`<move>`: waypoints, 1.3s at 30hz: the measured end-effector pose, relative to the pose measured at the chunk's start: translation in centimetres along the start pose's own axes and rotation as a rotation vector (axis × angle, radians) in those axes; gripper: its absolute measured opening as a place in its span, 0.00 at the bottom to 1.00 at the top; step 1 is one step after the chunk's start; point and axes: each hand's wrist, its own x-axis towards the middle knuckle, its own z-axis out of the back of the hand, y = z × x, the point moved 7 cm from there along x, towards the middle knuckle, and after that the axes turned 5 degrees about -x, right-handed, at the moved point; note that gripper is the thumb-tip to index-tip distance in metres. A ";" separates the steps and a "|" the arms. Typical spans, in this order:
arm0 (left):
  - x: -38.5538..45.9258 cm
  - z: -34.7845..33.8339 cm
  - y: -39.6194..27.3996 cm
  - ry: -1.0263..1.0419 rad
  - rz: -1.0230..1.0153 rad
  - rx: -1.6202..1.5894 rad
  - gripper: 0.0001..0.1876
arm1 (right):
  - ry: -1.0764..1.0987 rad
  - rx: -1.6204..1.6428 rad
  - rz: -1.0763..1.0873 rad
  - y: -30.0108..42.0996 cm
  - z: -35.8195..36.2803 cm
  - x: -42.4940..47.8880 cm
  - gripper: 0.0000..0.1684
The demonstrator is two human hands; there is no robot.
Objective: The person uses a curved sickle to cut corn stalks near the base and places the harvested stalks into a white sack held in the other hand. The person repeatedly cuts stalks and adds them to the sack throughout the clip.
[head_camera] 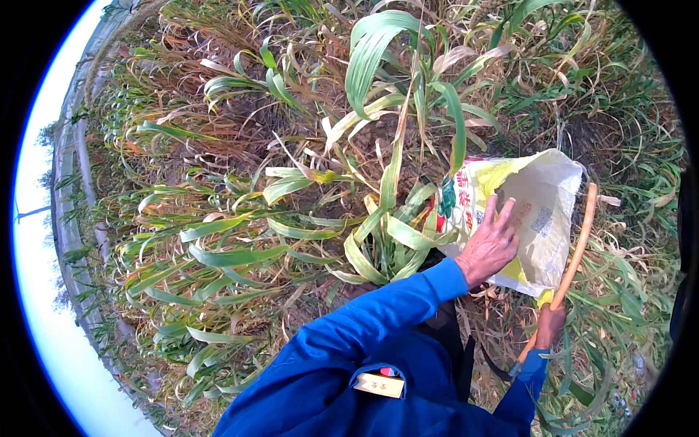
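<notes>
In front of me is a white woven sack (557, 185) with a yellow lining edge, its mouth gaping toward me. Print and a square code mark it. My left hand (491, 248) is over the near side of the sack's mouth, two fingers stretched out and apart, with nothing seen in it. Lower right, my right hand (549, 325) grips the curved wooden handle (581, 240) of a sickle. The dark sickle blade (494, 365) points down beside my leg. A yellow corner of the sack meets my right hand; whether I pinch it, I cannot tell.
Broad-leaved green stalks (390, 235) stand just left of the sack. Another tall leafy plant (377, 60) rises beyond it. Dry grass and yellowing crop cover the ground around. A small box (379, 385) sits in my jacket pocket. A pale road (71, 218) runs along the far left.
</notes>
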 end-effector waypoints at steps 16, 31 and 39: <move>-2.6 -6.2 -7.9 0.066 0.024 -0.404 0.10 | 0.177 0.188 0.239 2.9 -1.4 -0.4 0.13; -6.7 0.1 -5.8 -0.130 0.104 -0.335 0.12 | 0.117 -0.088 0.300 5.9 -0.3 -2.2 0.17; -15.5 1.6 -4.3 0.061 0.230 -0.523 0.07 | 0.176 0.133 0.201 3.4 -1.2 -2.1 0.20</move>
